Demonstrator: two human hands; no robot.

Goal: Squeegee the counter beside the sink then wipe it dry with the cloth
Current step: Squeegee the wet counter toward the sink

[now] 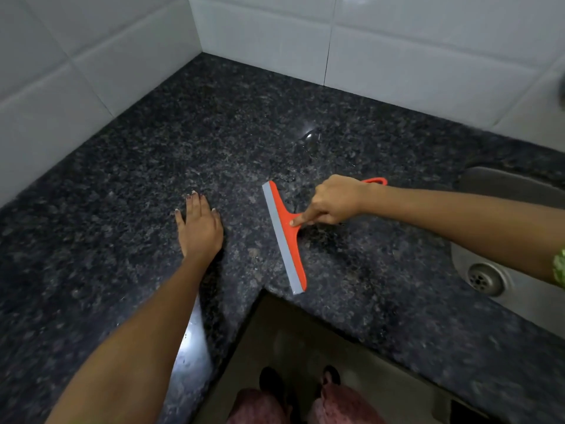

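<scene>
You are standing at the inner corner of an L-shaped counter [128, 166] of dark speckled granite, which runs from the left edge round to the right. White wall tiles [91, 47] close it in on the left and along the back, meeting in a corner at the top centre.

Your left hand [200, 226] lies flat on the stone, palm down, fingers spread and holding nothing. Just to its right is the squeegee [286, 237]: an orange T-shaped body with a grey blade along its left edge, set on the counter with the blade running from upper left to lower right, its lower end reaching the counter's inner edge. Your right hand [334, 200] is closed round the handle, forefinger stretched forward and pressing on the neck where handle meets head. Beyond the blade, towards the back wall, a small patch of water [310, 139] glints on the stone.

At the far right the steel sink [477, 182] is sunk into the counter, its drain [484, 278] showing below your forearm. Most of the basin is cut off by the frame edge. Your hand covers most of the handle; only its orange loop end [376, 180] pokes out behind the wrist. Below, between the counter runs, floor and feet are dim and blurred.
</scene>
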